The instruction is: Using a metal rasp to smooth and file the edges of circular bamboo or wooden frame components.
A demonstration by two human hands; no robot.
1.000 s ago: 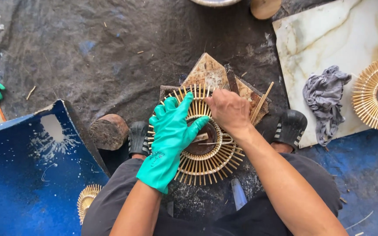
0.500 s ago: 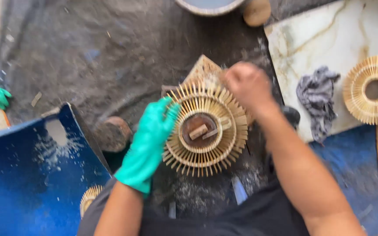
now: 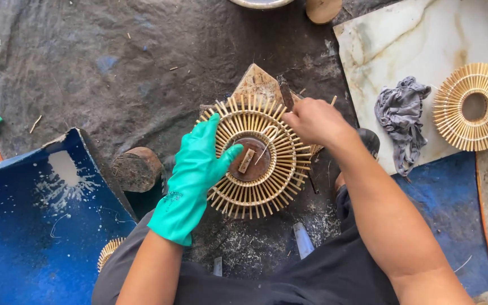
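Left hand in a green rubber glove, palm down, fingers spread and flat over the left rim of a round bamboo-stick wheel, thumb reaching toward the hub; pressing, not clasping. Right hand bare, fingers curled shut at the wheel's upper right rim, pinched on the stick ends there, forearm slanting down to the lower right. Wheel lying flat on a wooden block over the dark ground sheet, a small wooden peg across its brown centre. Off to the right, on a marble slab, a grey rag just beside a finished bamboo ring. At left, a blue plastic sheet and a round wood stump.
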